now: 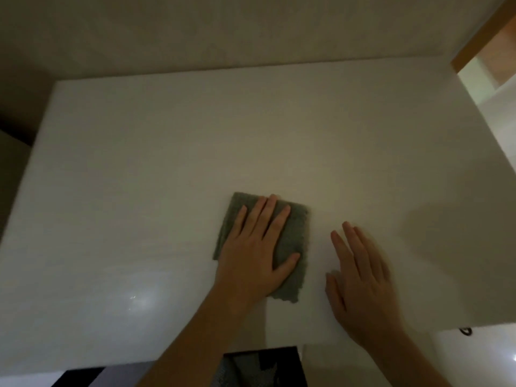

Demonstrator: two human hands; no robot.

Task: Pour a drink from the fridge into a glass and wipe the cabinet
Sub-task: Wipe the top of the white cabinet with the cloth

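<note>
We see a dim, warm-toned, soft picture: a glare spot on the glossy cabinet (139, 301), a broad shadow at right, brighter light top right, and wide-angle bending at the edges.

white cabinet (167, 163) face filling most of the view, glossy, with a pale glare spot low on the left. grey cloth (290, 236) lying flat against it, roughly square, ragged along the lower edge. left hand (255, 252) pressed palm-down on the cloth, fingers spread and pointing up, thumb out to the right across the fabric. right hand (360, 272) just beside the cloth, flat on the bare cabinet, not touching the cloth, fingers together (edges blurred). both forearms bare, entering from the bottom. dark gap below the cabinet edge at bottom centre. wooden trim (480, 40) at the top right corner.
</note>
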